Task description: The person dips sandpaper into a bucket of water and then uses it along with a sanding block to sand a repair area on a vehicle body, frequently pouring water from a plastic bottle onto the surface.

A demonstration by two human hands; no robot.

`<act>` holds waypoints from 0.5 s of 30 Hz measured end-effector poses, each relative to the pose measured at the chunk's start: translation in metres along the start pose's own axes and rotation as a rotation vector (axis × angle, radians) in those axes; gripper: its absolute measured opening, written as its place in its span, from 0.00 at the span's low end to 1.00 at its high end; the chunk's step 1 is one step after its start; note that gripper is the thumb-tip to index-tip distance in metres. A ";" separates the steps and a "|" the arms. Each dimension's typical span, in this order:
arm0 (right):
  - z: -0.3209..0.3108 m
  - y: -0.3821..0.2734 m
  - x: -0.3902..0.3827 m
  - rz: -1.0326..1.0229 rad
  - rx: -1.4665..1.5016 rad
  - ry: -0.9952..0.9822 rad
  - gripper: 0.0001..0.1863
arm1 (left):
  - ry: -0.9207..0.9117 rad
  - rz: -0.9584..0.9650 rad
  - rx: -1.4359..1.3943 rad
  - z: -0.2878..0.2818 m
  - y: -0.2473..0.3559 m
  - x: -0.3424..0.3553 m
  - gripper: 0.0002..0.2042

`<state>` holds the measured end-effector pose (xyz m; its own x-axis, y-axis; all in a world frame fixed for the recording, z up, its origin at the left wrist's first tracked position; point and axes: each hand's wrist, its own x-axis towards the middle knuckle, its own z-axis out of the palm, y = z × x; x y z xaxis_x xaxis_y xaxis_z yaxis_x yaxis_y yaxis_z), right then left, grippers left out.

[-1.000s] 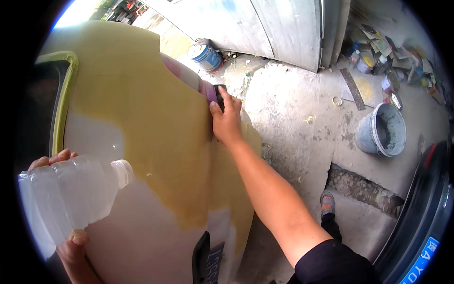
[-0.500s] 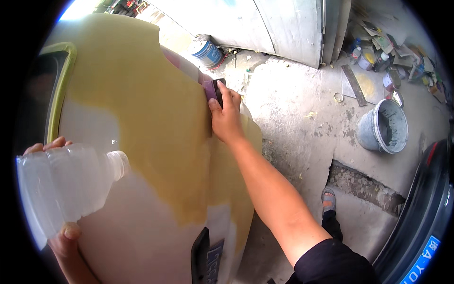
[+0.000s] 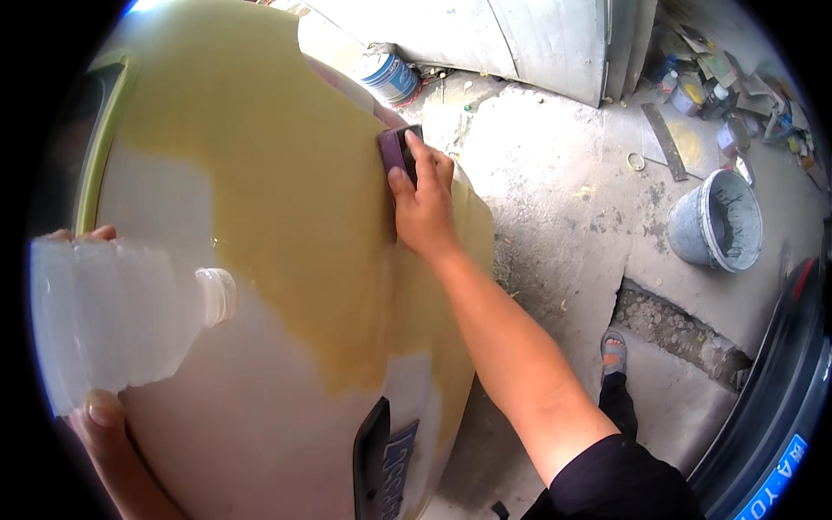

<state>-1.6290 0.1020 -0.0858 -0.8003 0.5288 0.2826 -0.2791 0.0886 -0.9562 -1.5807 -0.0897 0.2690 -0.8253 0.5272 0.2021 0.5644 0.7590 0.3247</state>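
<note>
A car's rear body (image 3: 286,199), coated in patchy mustard yellow over pale grey, fills the left and middle. My right hand (image 3: 426,204) grips a dark sanding block (image 3: 397,154) with purple sandpaper round it, pressed against the body's far right edge. Thumb and fingers lie along the block's sides. On the left, my left hand (image 3: 104,416) is wrapped round a clear, cloudy plastic bottle (image 3: 130,316), held sideways with its neck toward the right. The bottle hides most of the left fingers; the thumb shows below it.
A grey bucket (image 3: 715,221) stands on the concrete floor to the right, near a recessed pit (image 3: 680,334). Bottles and scraps (image 3: 737,95) are heaped behind it. A blue tin (image 3: 388,78) sits by the metal door (image 3: 555,43). A dark car (image 3: 771,390) borders the lower right.
The view has shifted slightly, so the floor objects sit farther right. My right hand and the sanding block remain at the body's edge. The left hand still holds the bottle, now more level.
</note>
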 end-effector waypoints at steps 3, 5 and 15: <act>0.014 -0.013 -0.075 -0.069 0.069 -0.040 0.27 | -0.018 -0.022 0.079 -0.018 0.019 -0.009 0.42; 0.013 -0.027 -0.176 -0.153 0.108 -0.060 0.32 | -0.033 -0.051 0.083 -0.019 0.007 -0.015 0.41; 0.012 -0.026 -0.084 -0.197 0.099 0.001 0.27 | -0.050 -0.059 0.114 -0.022 0.014 -0.022 0.38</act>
<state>-1.5611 0.0452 -0.0833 -0.7244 0.5102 0.4636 -0.4813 0.1071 -0.8700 -1.5551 -0.0993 0.2896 -0.8569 0.4965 0.1386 0.5155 0.8262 0.2271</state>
